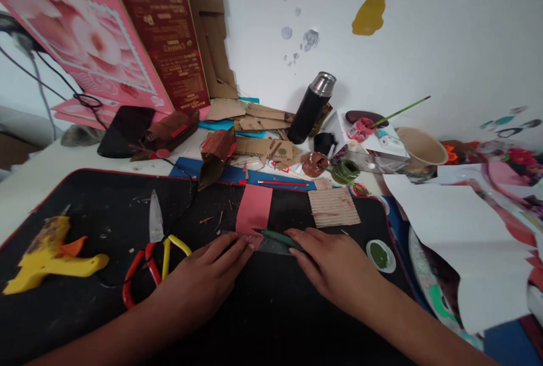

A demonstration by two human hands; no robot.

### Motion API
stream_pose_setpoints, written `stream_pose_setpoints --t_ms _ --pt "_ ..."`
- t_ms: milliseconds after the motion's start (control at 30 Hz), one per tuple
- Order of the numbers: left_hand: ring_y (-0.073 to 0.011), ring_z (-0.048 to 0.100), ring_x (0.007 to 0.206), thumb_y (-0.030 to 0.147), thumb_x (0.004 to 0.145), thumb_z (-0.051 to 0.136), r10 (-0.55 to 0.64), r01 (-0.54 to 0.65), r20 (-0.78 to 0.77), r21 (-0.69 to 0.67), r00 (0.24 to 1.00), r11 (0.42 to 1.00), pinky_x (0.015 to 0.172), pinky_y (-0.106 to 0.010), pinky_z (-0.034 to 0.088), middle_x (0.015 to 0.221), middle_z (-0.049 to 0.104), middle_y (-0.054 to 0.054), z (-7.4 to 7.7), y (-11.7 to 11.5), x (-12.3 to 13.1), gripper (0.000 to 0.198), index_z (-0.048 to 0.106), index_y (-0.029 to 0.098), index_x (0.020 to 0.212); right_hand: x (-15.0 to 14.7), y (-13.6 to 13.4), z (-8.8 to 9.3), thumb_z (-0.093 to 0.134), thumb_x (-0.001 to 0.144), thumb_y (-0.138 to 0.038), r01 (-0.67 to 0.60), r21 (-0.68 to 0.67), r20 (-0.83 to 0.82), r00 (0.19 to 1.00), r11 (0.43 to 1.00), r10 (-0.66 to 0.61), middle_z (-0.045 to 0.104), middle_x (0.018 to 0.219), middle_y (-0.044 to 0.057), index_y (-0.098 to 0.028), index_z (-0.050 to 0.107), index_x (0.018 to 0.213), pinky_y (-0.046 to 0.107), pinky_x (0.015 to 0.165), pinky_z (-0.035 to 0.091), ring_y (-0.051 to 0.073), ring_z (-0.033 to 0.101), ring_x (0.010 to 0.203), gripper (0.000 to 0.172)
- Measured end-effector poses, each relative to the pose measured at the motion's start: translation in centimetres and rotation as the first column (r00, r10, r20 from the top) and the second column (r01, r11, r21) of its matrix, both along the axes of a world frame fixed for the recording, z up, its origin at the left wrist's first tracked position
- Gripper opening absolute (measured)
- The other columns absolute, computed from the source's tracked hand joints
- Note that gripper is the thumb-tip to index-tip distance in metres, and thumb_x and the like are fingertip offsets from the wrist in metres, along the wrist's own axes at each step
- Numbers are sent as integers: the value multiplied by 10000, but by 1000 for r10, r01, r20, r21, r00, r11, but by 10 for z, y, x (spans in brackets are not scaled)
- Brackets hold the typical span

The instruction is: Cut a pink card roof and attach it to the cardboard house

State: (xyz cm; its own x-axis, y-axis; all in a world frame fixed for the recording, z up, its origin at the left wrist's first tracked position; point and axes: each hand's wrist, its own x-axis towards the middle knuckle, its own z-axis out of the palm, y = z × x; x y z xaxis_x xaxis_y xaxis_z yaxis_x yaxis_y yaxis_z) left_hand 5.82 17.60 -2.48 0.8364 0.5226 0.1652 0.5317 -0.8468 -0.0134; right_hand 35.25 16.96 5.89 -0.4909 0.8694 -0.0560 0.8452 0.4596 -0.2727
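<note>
A strip of pink paper lies on the black mat. Across its near end sits a clear strip that looks like a ruler. My left hand rests flat over the ruler and paper, its fingers stretched out and pressing down. In my right hand is a slim dark green pen, gripped between thumb and fingers. The pen's dark tip points left and meets the pink paper close to the ruler's edge. Beyond my right hand lies a piece of corrugated cardboard.
Left on the mat are a yellow glue gun and scissors with red and yellow handles. Behind stand a black flask, paint jars and a red pencil. A lid of green paint and white paper lie right.
</note>
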Motion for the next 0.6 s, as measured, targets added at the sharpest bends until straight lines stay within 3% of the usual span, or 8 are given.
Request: stream_pose_setpoints --t_ms 167,367,600 --pt "-310 539 1383 94 947 499 -9 10 7 -30 1000 1000 1077 -419 549 1539 615 -109 1 0 0 596 555 131 1539 2 -1 2 438 1103 -304 6 56 -39 999 998 -4 804 1052 116 -157 700 1364 359 650 550 257 776 800 398" --pt "-317 541 1362 85 945 484 -27 27 8 -18 1000 999 1068 -420 552 1557 608 -88 6 0 0 612 537 122 1554 3 -1 -3 464 1078 -284 -8 -48 6 1000 999 8 803 1005 110 -162 716 1330 333 618 504 234 761 745 377" --pt "-300 538 1376 93 957 498 -8 9 30 -37 1000 999 1075 -398 544 1549 609 -106 5 0 0 626 502 119 1582 3 0 -2 462 1079 -290 2 -63 25 1000 998 -1 800 1015 103 -175 709 1345 356 636 522 255 774 771 381"
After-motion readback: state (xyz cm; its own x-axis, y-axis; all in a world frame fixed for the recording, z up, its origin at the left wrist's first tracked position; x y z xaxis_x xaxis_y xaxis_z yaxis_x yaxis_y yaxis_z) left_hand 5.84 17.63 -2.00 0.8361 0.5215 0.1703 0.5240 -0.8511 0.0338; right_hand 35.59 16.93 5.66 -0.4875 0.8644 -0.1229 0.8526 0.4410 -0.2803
